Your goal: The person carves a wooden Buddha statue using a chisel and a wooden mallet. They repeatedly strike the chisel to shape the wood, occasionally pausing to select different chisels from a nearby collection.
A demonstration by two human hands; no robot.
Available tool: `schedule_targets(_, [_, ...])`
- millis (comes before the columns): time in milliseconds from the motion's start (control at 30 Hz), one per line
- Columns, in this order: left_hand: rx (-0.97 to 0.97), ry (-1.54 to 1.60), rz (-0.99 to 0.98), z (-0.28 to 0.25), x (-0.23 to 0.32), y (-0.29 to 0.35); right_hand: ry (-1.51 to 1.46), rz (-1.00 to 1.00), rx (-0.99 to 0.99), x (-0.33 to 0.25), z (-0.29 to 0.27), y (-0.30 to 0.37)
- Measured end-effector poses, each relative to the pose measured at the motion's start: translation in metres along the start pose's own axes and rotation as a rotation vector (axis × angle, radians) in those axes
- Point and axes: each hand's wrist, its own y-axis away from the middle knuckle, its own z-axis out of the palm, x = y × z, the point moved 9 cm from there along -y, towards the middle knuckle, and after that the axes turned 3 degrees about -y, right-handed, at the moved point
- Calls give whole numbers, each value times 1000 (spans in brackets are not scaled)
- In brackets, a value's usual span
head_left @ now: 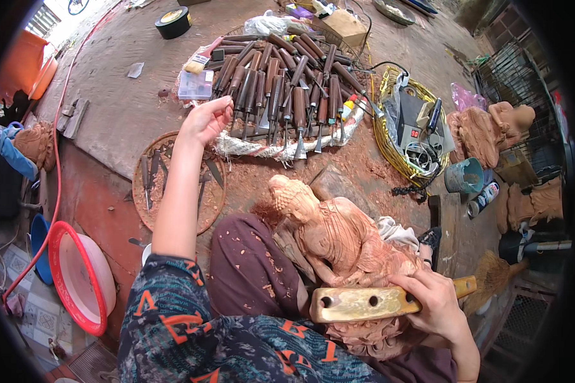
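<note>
A carved wooden seated figure point(342, 233) leans across my lap, its head toward the upper left and its carved base point(370, 335) near me. My right hand point(436, 303) is closed around a thick, worn yellow-brown wooden bar with dark round holes point(358, 304), which lies across the lower part of the figure. At the end of my outstretched arm, my left hand point(207, 120) has its fingers curled together beside the left edge of a heap of wood-handled carving chisels point(275, 83). Whatever those fingers hold, if anything, is hidden.
Left of the figure lies a round tray point(148, 217) with several blades. A yellow basket point(384, 127) holds a control box and cables at right. Other carvings point(485, 131), a teal cup point(464, 175) and a spray can point(483, 199) stand beyond. A pink-red basin point(83, 277) leans at left.
</note>
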Motion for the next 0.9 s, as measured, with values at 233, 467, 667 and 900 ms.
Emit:
schedule_targets(233, [-334, -7, 469, 140, -6, 175, -66, 38, 281, 24, -27, 19])
schedule_targets(467, [-474, -299, 873, 244, -51, 261, -102, 216, 406, 46, -39, 45])
schedule_targets(667, [-549, -585, 1180, 261, -61, 303, -106, 268, 426, 66, -29, 67])
schedule_targets(900, [-525, -546, 1385, 238, -79, 329, 177, -85, 445, 22, -35, 46])
